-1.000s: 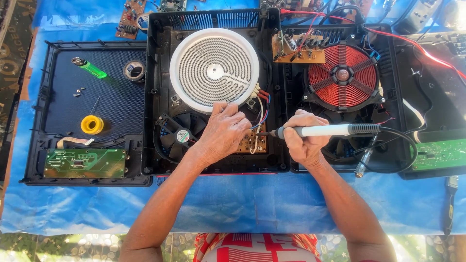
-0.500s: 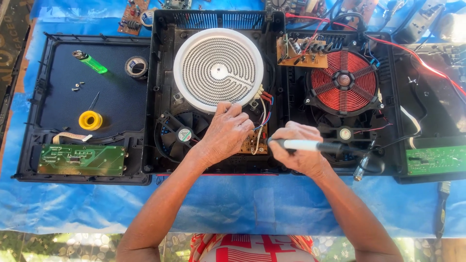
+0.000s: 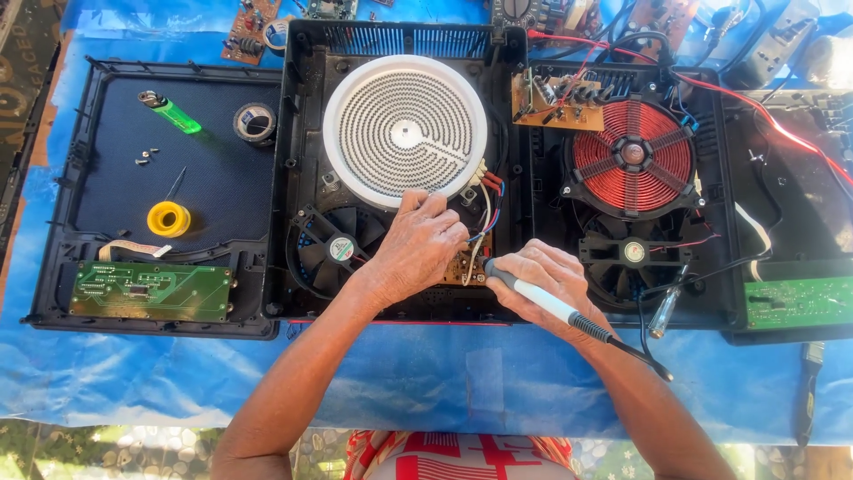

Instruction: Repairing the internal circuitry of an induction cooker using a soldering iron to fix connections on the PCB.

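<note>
Two hands over an opened black cooker housing (image 3: 302, 178). Left: black tray (image 3: 222, 204) keeps loose bits handy: green lighter (image 3: 171, 113), yellow solder spool (image 3: 169, 219), green circuit board (image 3: 149, 290). Centre: left hand (image 3: 418, 249), fingers curled, pins wires on the small brown circuit board (image 3: 466, 267) below the white spiral heating plate (image 3: 404, 129). Right hand (image 3: 542, 280) grips a white-handled soldering iron (image 3: 555, 307), tip aimed at that board. Far right: red copper coil (image 3: 633, 157).

A: Right hand (image 3: 542, 280) swung the soldering iron (image 3: 569, 311); its handle lay pointing right, now trails toward the body.

B: Tip end now at the small circuit board (image 3: 464, 265) beside the left hand (image 3: 425, 244).
</note>
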